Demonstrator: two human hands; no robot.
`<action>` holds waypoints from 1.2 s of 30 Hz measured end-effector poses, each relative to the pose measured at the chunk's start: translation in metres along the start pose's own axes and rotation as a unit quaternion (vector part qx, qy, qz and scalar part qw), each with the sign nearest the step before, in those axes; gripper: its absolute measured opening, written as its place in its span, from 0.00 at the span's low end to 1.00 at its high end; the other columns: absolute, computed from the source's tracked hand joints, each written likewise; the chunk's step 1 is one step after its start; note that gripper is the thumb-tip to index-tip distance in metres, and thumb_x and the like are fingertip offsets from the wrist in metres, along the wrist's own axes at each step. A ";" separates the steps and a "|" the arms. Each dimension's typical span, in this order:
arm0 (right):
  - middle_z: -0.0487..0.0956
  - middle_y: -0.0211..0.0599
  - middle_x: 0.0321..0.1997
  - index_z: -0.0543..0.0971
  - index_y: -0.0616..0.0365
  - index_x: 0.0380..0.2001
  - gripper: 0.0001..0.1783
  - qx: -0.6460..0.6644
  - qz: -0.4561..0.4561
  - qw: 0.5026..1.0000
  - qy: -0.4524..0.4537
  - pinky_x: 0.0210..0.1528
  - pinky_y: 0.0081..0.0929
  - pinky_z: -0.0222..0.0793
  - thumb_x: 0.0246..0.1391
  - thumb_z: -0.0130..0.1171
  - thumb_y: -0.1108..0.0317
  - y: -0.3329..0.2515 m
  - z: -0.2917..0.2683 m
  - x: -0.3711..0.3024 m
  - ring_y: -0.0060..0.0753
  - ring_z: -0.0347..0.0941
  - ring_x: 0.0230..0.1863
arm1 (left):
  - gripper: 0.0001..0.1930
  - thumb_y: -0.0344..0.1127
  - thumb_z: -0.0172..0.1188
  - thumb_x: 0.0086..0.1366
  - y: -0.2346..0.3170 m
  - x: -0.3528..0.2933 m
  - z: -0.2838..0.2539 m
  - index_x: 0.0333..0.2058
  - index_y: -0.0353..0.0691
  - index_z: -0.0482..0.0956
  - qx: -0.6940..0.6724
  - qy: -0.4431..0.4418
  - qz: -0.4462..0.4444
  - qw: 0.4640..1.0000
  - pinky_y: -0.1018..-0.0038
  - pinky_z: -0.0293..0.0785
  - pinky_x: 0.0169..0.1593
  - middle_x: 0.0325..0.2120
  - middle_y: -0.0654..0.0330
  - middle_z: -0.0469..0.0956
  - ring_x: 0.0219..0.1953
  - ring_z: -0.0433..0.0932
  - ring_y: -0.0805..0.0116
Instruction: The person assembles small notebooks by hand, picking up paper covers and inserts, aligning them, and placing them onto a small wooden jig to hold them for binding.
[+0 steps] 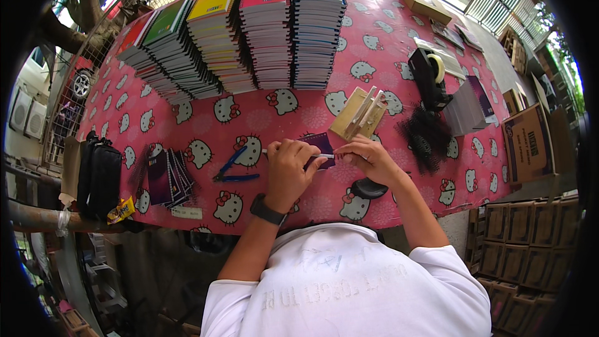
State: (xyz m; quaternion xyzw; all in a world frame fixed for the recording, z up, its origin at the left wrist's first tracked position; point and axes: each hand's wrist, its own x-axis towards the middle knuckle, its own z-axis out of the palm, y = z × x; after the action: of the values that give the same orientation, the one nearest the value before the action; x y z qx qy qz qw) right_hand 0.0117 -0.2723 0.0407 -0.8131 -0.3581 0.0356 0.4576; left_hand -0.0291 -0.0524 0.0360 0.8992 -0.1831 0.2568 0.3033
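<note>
Pink cat-print cover over desk [256, 123]. Left hand [289, 168] grips a small purple booklet [321, 142]; right hand [372, 161], thumb and fingers close together, at its right edge, exact contact too small to tell. Blue-handled pliers [234, 165], spread, left of the hands. Fanned purple booklets [167, 178] farther left. Wooden jig [345, 126] just beyond right hand; black binding coils [424, 137] and tape dispenser [423, 78] to its right. Far side: tall stacks of spiral notebooks [265, 37], blue, pink, yellow, green, red.
</note>
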 end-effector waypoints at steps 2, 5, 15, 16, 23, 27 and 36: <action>0.73 0.37 0.30 0.77 0.58 0.47 0.19 0.099 0.097 0.989 -0.045 0.36 0.28 0.68 0.50 0.59 0.79 -0.001 0.001 -0.004 0.30 0.70 0.32 | 0.10 0.42 0.67 0.52 0.001 -0.001 0.000 0.30 0.48 0.79 0.006 0.000 0.003 1.000 0.67 0.60 0.45 0.28 0.67 0.76 0.35 0.73 0.67; 0.73 0.37 0.28 0.72 0.57 0.53 0.22 0.063 0.088 0.994 0.029 0.35 0.28 0.68 0.53 0.56 0.78 -0.028 0.003 0.003 0.30 0.71 0.30 | 0.10 0.41 0.67 0.51 0.001 -0.001 -0.001 0.31 0.48 0.79 0.007 -0.009 0.001 1.000 0.66 0.60 0.46 0.30 0.68 0.76 0.36 0.73 0.67; 0.79 0.39 0.32 0.71 0.57 0.53 0.21 0.003 0.211 0.974 0.085 0.38 0.28 0.71 0.55 0.57 0.73 0.012 -0.011 -0.034 0.37 0.77 0.35 | 0.11 0.42 0.64 0.55 0.006 -0.012 0.004 0.37 0.51 0.78 0.002 -0.059 0.034 0.998 0.64 0.58 0.49 0.32 0.71 0.76 0.38 0.72 0.70; 0.80 0.40 0.36 0.71 0.57 0.53 0.22 -0.048 0.285 0.953 0.085 0.40 0.28 0.72 0.53 0.59 0.72 0.025 -0.022 -0.048 0.39 0.78 0.38 | 0.10 0.42 0.63 0.55 0.008 -0.010 0.004 0.36 0.51 0.78 -0.004 -0.041 0.040 0.998 0.64 0.57 0.50 0.32 0.71 0.76 0.38 0.72 0.70; 0.55 0.52 0.67 0.72 0.51 0.51 0.46 -0.233 0.277 0.932 -0.022 0.63 0.51 0.53 0.24 0.77 0.48 0.013 0.014 -0.104 0.57 0.51 0.67 | 0.07 0.41 0.61 0.57 0.001 -0.009 0.005 0.36 0.52 0.78 -0.001 -0.067 0.047 0.997 0.62 0.56 0.53 0.37 0.71 0.76 0.41 0.73 0.70; 0.61 0.54 0.63 0.76 0.50 0.49 0.41 -0.256 0.260 0.929 0.067 0.62 0.47 0.57 0.27 0.76 0.50 0.031 0.019 -0.111 0.56 0.56 0.65 | 0.07 0.41 0.61 0.58 0.002 -0.006 0.002 0.35 0.52 0.78 -0.015 -0.070 0.049 0.996 0.59 0.53 0.56 0.38 0.72 0.77 0.43 0.73 0.71; 0.70 0.55 0.59 0.78 0.67 0.44 0.41 0.426 0.065 0.899 0.074 0.59 0.37 0.61 0.45 0.60 0.35 -0.002 -0.050 -0.039 0.43 0.70 0.55 | 0.14 0.46 0.72 0.44 -0.032 -0.012 -0.019 0.27 0.51 0.79 0.021 -0.087 0.013 0.996 0.52 0.42 0.63 0.29 0.73 0.76 0.41 0.73 0.72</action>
State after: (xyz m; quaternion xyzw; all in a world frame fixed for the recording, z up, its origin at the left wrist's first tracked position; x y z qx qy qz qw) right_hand 0.0005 -0.3317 0.0603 -0.5621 -0.2200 0.1541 0.7822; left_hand -0.0302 -0.0145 0.0278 0.9218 -0.2150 0.1852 0.2641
